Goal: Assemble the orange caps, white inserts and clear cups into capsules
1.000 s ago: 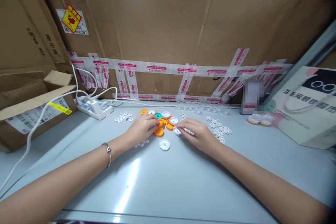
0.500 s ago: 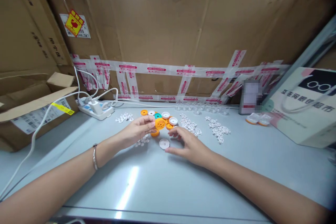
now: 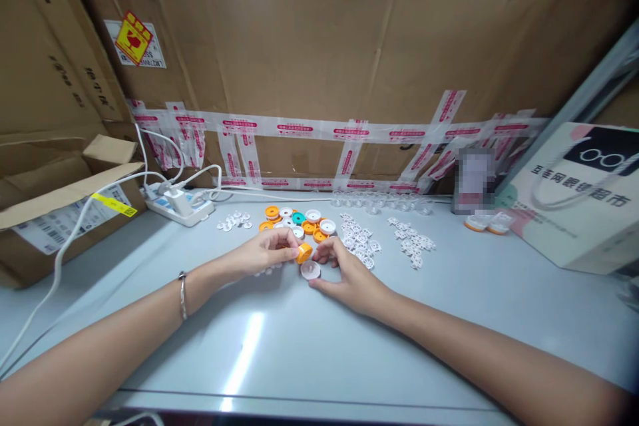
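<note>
My left hand [image 3: 269,251] pinches an orange round plastic piece [image 3: 303,253], tilted on its edge just above the table. Below that piece, a white round piece [image 3: 310,271] lies on the table. My right hand [image 3: 352,276] curls around the right side of the white piece, with the thumb at its near edge and the fingers at its far side. Behind both hands is a cluster of similar round pieces: orange ones [image 3: 272,212], white ones [image 3: 327,227] and a teal one [image 3: 298,218]. Small white parts [image 3: 269,270] lie partly hidden under my left hand.
Small white parts [image 3: 234,220] and flat white pieces [image 3: 412,243] lie in piles. Clear plastic pieces [image 3: 382,202] line the back. A power strip [image 3: 182,208], an open carton [image 3: 64,213], a paper bag [image 3: 574,206] and a large cardboard box [image 3: 299,46] surround the table.
My left hand has brought the orange piece lower and tilted it, nearer the white piece. The fingers of my right hand have drawn in closer around the white piece.
</note>
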`<state>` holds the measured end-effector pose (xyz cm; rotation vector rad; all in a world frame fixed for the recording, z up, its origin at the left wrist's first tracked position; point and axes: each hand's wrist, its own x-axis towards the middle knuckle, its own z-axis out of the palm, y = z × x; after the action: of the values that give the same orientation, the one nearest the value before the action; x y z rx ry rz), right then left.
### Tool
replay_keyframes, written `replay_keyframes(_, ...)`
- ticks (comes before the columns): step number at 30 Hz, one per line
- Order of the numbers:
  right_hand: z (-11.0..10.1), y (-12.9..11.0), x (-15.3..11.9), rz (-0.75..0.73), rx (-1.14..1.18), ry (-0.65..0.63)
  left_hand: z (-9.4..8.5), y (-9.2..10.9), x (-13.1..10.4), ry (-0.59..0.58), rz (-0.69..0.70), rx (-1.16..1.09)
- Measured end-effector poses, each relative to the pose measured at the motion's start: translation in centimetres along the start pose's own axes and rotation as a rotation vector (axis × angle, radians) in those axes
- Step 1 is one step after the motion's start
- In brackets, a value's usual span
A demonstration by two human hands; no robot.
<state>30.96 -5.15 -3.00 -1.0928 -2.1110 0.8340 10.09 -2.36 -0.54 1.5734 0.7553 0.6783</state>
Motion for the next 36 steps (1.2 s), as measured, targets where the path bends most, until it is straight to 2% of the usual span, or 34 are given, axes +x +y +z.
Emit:
replay_keyframes(9, 0.09, 0.12, -0.08, -0.022, 0.015, 0.015, -0.33, -0.87, 0.39, 0.01, -0.037, 0.067)
replay_keyframes(15, 0.14, 0.03, -0.03, -0.02, 0.027, 0.019, 0.07, -0.37, 0.4, 0.031, -0.053, 0.251)
replay_keyframes(22, 0.2, 0.13, 0.13, -0.02, 0.046, 0.032, 0.43, -0.24, 0.33, 0.059, -0.008, 0.391)
replay_keyframes(36, 0.21, -0.14, -0.06, -0.024, 0.065, 0.034, 0.54, -0.06, 0.55, 0.001, 0.113, 0.606)
